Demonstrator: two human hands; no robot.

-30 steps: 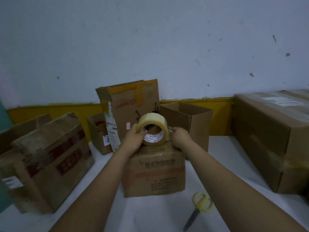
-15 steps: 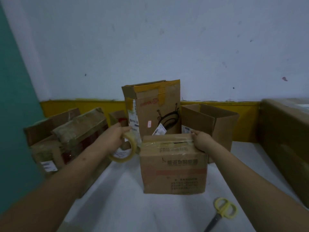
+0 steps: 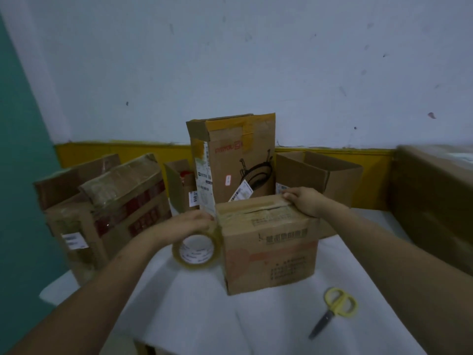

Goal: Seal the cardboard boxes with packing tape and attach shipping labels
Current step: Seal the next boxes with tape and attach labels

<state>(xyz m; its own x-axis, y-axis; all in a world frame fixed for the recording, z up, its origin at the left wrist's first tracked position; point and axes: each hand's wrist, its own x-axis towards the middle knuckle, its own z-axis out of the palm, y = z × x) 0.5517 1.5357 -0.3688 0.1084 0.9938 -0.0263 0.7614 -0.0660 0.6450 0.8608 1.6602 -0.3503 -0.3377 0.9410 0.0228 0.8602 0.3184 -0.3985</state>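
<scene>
Nearest on the white worktop [image 3: 194, 313] lie yellow-handled scissors [image 3: 332, 311], blades pointing toward the viewer and leftward, well apart from the hands. Beyond them stands the small cardboard box [image 3: 268, 248], printed front face toward the viewer, its long axis running left to right; its top flaps are closed, with a dark seam along that axis under crinkled, glossy clear tape. The left hand [image 3: 188, 223] holds the tape roll [image 3: 197, 248] just beside the box's left face, the grip curled over the roll's top; the roll stands on edge, its white printed core opening facing the viewer. The right hand [image 3: 305, 201] rests on the box's far right top corner, fingers bent over the back edge. Farther back stands a tall upright carton [image 3: 238, 160] with orange tape and paper labels, an open box [image 3: 325, 175] to its right, and worn, tape-wrapped boxes [image 3: 107, 208] at left. Behind is a pale scuffed wall [image 3: 243, 60] with a yellow band along its base.
</scene>
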